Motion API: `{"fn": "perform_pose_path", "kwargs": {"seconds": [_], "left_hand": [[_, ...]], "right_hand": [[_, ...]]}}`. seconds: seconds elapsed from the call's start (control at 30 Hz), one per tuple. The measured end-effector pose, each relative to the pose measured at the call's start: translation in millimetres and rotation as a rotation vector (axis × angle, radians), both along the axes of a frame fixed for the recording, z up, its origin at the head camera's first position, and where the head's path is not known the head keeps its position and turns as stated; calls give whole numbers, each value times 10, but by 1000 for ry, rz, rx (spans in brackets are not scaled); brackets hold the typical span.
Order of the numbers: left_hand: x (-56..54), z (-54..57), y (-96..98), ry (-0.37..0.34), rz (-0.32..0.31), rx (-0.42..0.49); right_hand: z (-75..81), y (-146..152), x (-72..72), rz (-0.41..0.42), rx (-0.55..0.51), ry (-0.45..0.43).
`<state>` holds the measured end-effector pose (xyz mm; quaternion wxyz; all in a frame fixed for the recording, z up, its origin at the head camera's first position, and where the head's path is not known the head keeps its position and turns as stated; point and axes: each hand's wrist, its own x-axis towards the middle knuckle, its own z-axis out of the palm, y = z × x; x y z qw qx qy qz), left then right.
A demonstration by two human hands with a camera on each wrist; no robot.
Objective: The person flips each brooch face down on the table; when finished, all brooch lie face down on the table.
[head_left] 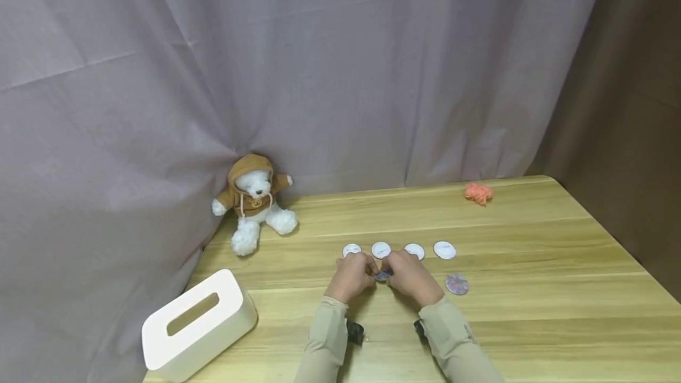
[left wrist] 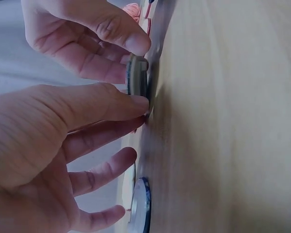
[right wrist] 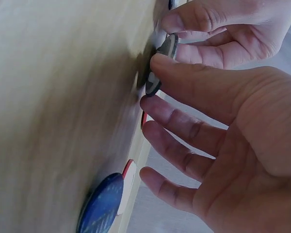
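Observation:
Between both hands, a small round badge [head_left: 382, 275] with a dark patterned face is held tilted, close over the wooden table. My left hand [head_left: 352, 276] pinches one edge with thumb and index finger; its other fingers spread loosely, as the left wrist view shows. Opposite it, my right hand [head_left: 411, 277] pinches the other edge, its thumb lying on the badge [right wrist: 162, 63] in the right wrist view. Just beyond the hands runs a row of several white-backed round badges [head_left: 444, 250], some partly covered by the fingers. Right of my right hand lies a purplish badge [head_left: 457, 283], patterned face up.
A white tissue box [head_left: 197, 324] stands at the table's front left. At the back left sits a white teddy bear [head_left: 255, 203] in a brown hoodie. A coral-coloured bundle [head_left: 478, 194] lies near the back right edge, before a grey curtain [head_left: 340, 75].

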<state>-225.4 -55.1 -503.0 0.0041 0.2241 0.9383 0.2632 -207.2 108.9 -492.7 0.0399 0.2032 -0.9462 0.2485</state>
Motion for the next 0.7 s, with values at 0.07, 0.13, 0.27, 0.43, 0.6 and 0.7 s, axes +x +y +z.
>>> {"fn": "perform_pose_path", "kwargs": {"seconds": [0.07, 0.13, 0.27, 0.43, 0.6, 0.7], "left_hand": [[2, 10, -8, 1, 7, 0], [4, 14, -12, 13, 14, -5], [9, 19, -17, 33, 17, -9], [9, 31, -26, 47, 13, 6], [4, 56, -45, 83, -2, 29], [5, 66, -52, 90, -3, 35]], "right_hand": [[5, 0, 1, 5, 0, 15], [-1, 6, 2, 9, 0, 38], [-16, 18, 1, 19, -2, 78], [3, 22, -21, 16, 3, 81], [31, 36, -30, 32, -12, 94], [39, 39, -29, 44, -25, 93]]}}
